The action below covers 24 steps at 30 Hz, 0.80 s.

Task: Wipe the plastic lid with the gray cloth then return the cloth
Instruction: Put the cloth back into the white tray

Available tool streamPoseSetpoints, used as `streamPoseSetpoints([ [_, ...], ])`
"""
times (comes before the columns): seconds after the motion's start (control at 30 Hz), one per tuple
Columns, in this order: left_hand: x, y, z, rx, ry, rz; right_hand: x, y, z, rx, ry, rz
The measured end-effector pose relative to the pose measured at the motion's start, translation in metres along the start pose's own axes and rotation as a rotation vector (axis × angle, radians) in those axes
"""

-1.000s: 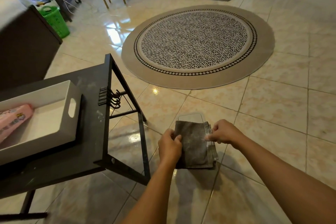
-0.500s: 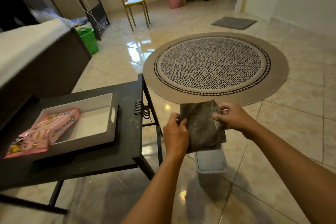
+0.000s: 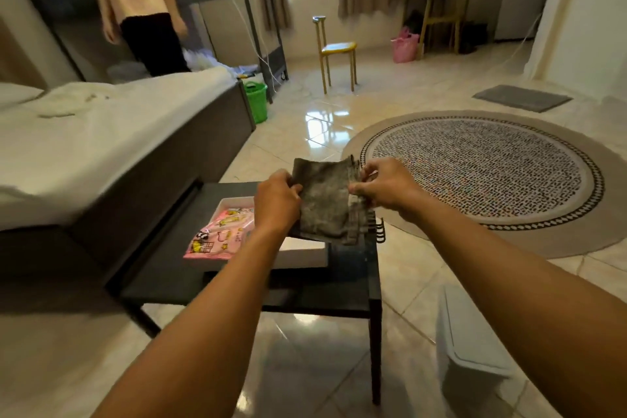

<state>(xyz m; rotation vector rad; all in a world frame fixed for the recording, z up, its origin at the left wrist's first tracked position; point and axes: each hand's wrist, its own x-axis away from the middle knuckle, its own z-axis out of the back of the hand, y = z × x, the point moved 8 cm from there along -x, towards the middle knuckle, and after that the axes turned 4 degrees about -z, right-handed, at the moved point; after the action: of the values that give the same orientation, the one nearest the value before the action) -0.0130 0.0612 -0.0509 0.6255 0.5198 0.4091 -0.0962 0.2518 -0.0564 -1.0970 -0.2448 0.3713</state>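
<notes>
Both hands hold the folded gray cloth up in front of me, over the right end of the white tray on the black side table. My left hand grips the cloth's left edge and my right hand pinches its right edge. The pale plastic lid tops a small bin on the floor at lower right, partly behind my right forearm.
A pink printed packet lies in the tray. A bed stands left, with a person beyond it. A green basket, a yellow chair and a round patterned rug occupy the tiled floor.
My view has risen and swung left. The cloth, held in both hands, has come up off the lidded bin and over to the table and tray.
</notes>
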Motion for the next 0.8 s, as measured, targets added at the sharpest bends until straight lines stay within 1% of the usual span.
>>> streamPoseSetpoints([
  [0.2, -0.029, -0.052, 0.018, -0.324, -0.01, 0.012, -0.038, -0.011, -0.072, 0.161, -0.033, -0.021],
  [0.33, -0.037, -0.061, 0.013, -0.511, -0.044, -0.028, -0.053, -0.003, -0.089, 0.261, -0.015, -0.034],
  [0.47, -0.039, -0.063, -0.003, -0.701, -0.147, -0.102, -0.061, -0.002, -0.099, 0.407, -0.001, 0.006],
  [0.57, -0.04, -0.067, -0.01, -0.755, -0.173, -0.113, -0.065, -0.005, -0.107, 0.596, 0.036, 0.069],
  [0.67, -0.039, -0.068, -0.014, -0.794, -0.147, -0.181, -0.064, 0.001, -0.112, 0.788, 0.065, 0.082],
  [0.73, -0.036, -0.068, -0.023, -0.822, -0.227, -0.263, -0.06, 0.004, -0.106, 0.794, 0.072, 0.085],
  [0.8, -0.035, -0.07, -0.029, -0.867, -0.335, -0.284, -0.053, 0.001, -0.092, 0.728, 0.088, 0.092],
])
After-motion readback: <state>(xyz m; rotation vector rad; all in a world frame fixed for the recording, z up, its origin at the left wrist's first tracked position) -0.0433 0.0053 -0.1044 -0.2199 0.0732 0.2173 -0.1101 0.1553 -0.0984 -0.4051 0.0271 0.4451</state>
